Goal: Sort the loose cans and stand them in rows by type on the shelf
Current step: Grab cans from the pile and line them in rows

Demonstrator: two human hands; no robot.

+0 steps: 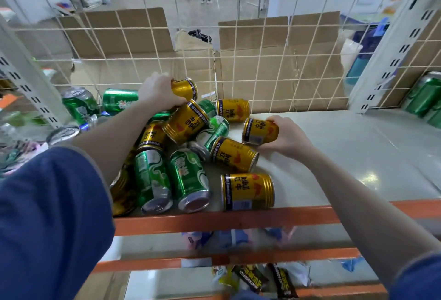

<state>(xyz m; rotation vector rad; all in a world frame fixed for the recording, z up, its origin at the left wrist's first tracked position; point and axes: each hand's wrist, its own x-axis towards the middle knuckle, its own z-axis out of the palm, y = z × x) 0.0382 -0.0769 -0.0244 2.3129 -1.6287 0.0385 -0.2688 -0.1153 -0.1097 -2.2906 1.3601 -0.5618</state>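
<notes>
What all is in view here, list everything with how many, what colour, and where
Red Bull cans: about nine, gold, lying loose mid-shelf; two are in hands
green soda cans: about eight in the pile, lying left of centre; more at far right
shelf: one, pale surface, orange front rail
wire mesh: cream, back of shelf
cardboard boxes: two, brown, behind mesh
snack packets: several, lower shelf
left hand: grips a gold can at the back of the pile
right hand: grips a gold can on the shelf

Blue short sleeves [47, 216], bare forearms.
</notes>
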